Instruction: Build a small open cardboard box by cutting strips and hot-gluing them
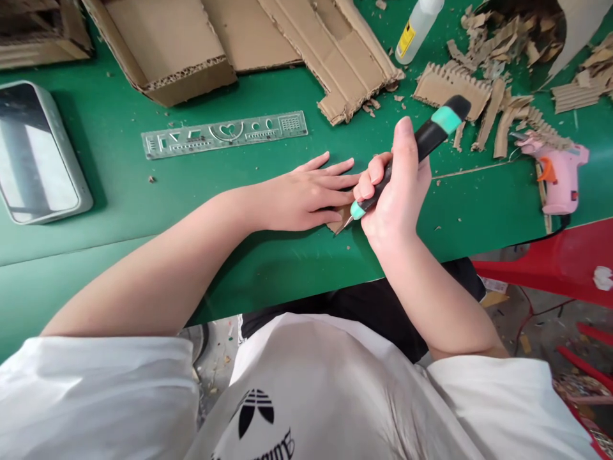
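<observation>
My right hand (400,185) is wrapped round a black and teal craft knife (424,137), its thumb along the handle. The knife slants down to the left, and its thin blade points at the lower edge of a small cardboard piece (339,218). My left hand (304,198) lies flat with its fingers spread, pressing on that piece and covering most of it. The fingertips of my left hand come close to the knife and my right hand. Above my left hand, a clear stencil ruler (225,134) rests on the green table (268,268).
A phone (36,153) lies at the left. Cardboard boxes (186,80) and a torn cardboard sheet (354,64) are at the back. A clear bottle (417,30), cardboard scraps (498,45) and a pink glue gun (560,176) stand or lie at the right, near a red chair (550,262).
</observation>
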Demonstrator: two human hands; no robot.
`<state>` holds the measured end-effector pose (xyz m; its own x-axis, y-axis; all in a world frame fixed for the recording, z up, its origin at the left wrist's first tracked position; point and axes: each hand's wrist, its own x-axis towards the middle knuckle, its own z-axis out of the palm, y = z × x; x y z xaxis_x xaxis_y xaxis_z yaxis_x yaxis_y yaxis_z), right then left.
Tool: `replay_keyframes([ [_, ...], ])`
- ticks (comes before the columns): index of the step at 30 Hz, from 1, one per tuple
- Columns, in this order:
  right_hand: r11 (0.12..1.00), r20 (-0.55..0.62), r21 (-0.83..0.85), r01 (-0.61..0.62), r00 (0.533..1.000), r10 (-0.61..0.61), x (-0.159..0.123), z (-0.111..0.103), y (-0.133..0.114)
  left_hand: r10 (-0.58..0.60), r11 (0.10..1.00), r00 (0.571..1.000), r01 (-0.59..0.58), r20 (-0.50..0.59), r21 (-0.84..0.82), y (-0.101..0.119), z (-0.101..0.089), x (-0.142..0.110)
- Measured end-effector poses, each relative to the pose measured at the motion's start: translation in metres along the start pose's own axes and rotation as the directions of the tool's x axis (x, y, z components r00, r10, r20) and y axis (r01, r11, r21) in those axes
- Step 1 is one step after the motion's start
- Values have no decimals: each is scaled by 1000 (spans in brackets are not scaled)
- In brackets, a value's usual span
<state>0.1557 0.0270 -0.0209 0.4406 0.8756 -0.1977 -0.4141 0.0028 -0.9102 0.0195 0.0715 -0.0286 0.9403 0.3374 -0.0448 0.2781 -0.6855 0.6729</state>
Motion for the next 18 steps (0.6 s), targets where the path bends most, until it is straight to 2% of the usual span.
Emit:
replay_keyframes([
  [8,996,7,-65,65,998,-64,0,1,1,8,1000,999,-8,52,8,1,-3,-1],
  [13,988,53,-81,134,990,-130,-1,0,4,9,1000,999,-8,48,-19,2,-4,-1],
  [18,987,29,-84,139,990,-137,-1,2,3,17,1000,999,-17,50,-9,2,-4,-1],
])
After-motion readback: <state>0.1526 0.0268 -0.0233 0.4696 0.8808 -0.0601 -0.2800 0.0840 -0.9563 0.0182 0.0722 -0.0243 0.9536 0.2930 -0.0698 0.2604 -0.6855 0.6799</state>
